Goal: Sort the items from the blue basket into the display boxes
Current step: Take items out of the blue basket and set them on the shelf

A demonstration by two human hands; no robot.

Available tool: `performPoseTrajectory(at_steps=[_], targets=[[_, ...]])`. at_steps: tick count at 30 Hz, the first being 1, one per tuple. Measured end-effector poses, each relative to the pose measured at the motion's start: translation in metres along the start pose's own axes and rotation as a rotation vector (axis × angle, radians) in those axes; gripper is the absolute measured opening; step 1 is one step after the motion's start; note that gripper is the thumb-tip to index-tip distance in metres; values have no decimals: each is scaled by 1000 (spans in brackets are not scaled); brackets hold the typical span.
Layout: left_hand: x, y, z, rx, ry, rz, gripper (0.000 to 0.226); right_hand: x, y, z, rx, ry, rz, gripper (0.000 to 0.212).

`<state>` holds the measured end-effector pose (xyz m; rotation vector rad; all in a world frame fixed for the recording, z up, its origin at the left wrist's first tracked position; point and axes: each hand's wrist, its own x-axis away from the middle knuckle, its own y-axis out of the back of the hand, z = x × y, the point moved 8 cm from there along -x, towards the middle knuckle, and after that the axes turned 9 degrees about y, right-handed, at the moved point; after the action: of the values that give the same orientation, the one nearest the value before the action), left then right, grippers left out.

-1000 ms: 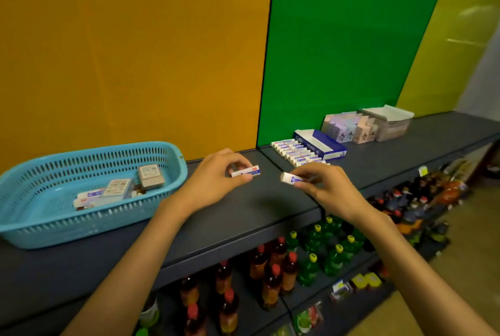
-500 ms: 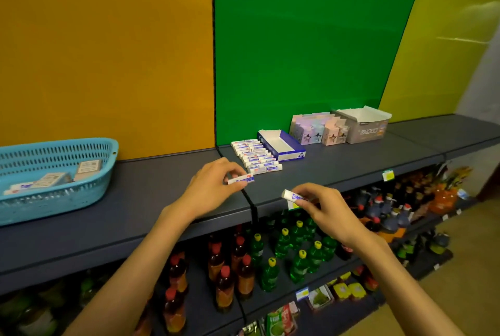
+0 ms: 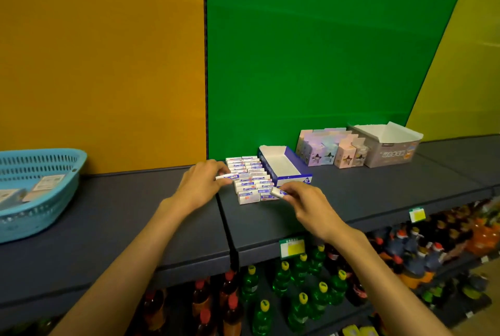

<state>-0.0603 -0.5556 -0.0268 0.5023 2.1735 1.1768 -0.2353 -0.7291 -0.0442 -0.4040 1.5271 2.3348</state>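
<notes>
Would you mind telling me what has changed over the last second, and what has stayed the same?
Both hands carried their small white packs from the open shelf to the rows of packs. The left hand now holds its pack at the rows' left edge; the right hand holds its pack at their near right corner. Neither has let go. The blue basket and the blue box remain unmoved.

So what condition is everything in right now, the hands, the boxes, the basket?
Left hand: pinching a small white box.
Right hand: pinching another small box.
Rows of small boxes: lying flat on the shelf, beside the tray.
Blue display tray: open, looks empty.
Grey display box: open, contents hidden.
Pastel cartons: standing upright.
Blue basket: still holds several items.
</notes>
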Motion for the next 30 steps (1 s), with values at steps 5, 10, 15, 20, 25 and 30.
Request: performPoseTrajectory(at_steps=[5, 10, 15, 20, 25, 30], targets=[[-52, -20, 12, -62, 24, -36, 29, -66, -8, -23, 106, 69, 59, 22], [-88, -36, 14, -203, -7, -99, 28, -127, -22, -39, 230, 148, 70, 21], [-125, -57, 12, -371, -68, -114, 28, -182, -41, -55, 389, 232, 108, 21], [-146, -77, 19, -456, -18, -68, 23, -219, -63, -67, 512, 246, 166, 30], [-156, -92, 23, -509, -11, -52, 21, -236, -80, -80, 567, 263, 194, 28], [-159, -100, 20, -529, -55, -68, 24, -240, -90, -84, 562, 308, 234, 26]])
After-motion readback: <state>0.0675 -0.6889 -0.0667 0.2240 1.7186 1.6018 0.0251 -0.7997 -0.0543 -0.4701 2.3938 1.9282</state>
